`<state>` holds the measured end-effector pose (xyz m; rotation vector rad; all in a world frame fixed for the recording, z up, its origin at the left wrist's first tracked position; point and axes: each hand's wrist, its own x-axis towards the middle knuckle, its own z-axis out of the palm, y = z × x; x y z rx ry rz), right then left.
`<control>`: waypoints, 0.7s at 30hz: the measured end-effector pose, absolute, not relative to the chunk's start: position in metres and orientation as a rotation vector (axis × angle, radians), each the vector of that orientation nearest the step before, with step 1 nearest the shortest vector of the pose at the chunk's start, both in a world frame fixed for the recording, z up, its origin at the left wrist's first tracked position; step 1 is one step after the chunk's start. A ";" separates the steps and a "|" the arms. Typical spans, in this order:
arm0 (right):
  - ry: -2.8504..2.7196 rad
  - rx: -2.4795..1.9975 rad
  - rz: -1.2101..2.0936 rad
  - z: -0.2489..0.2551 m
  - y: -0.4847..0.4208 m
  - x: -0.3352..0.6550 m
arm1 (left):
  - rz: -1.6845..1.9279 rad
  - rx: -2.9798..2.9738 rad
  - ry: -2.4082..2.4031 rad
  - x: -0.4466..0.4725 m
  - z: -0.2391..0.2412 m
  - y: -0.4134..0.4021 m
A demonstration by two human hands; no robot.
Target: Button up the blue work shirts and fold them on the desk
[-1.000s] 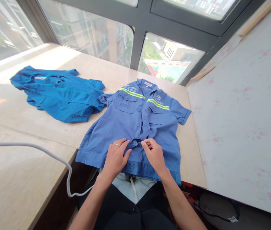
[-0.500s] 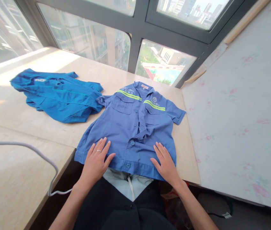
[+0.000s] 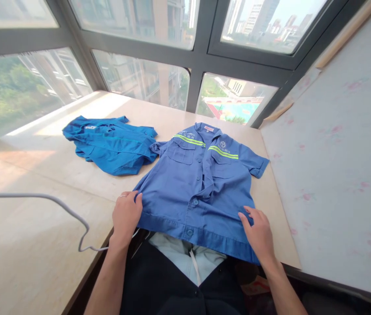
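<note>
Currently, the blue work shirt (image 3: 168, 188) is lying front up on the bench (image 3: 41, 227), with its collar toward the window frame (image 3: 198, 65) and its hem along the near edge, just before your lap. The bottom button (image 3: 189, 232) and the next button (image 3: 195, 202) are sitting in line; just above them, the front edge is bunching and gaping.

Your left hand (image 3: 126, 216) is resting at one lower side edge, and your right hand (image 3: 259, 229), fingers bent, is resting at the other. Whether either grip is pinching the cloth or merely touching it cannot be told from this view.

You appear to be squaring the lower body. For a good result, you are best keeping both hands level and applying equal, light outward tension; pulling harder on one side is risking a skewed button line. Smoothing the bunched section separately is likely safer than stretching it out from the hem.

Farther out, the brighter blue garment (image 3: 116, 148) is lying beside the crumpled sleeve, so you are avoiding dragging it along. The grey cable (image 3: 57, 201) is running behind your left wrist; keeping it off the fabric is advisable.
</note>
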<state>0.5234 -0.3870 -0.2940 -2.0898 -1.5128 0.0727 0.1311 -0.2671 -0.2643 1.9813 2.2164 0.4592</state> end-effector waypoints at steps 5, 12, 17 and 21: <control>-1.434 -2.161 0.060 -0.299 -0.387 0.540 | 0.358 1.718 2.224 0.126 -0.254 -0.253; -1.369 -2.192 0.092 -0.301 -0.379 0.544 | 0.370 1.639 2.264 0.115 -0.254 -0.250; -1.287 -2.373 0.035 -0.296 -0.378 0.552 | 0.286 1.639 2.291 0.116 -0.252 -0.249; -1.261 -2.524 0.160 -0.294 -0.379 0.565 | 0.208 1.555 2.275 0.120 -0.247 -0.244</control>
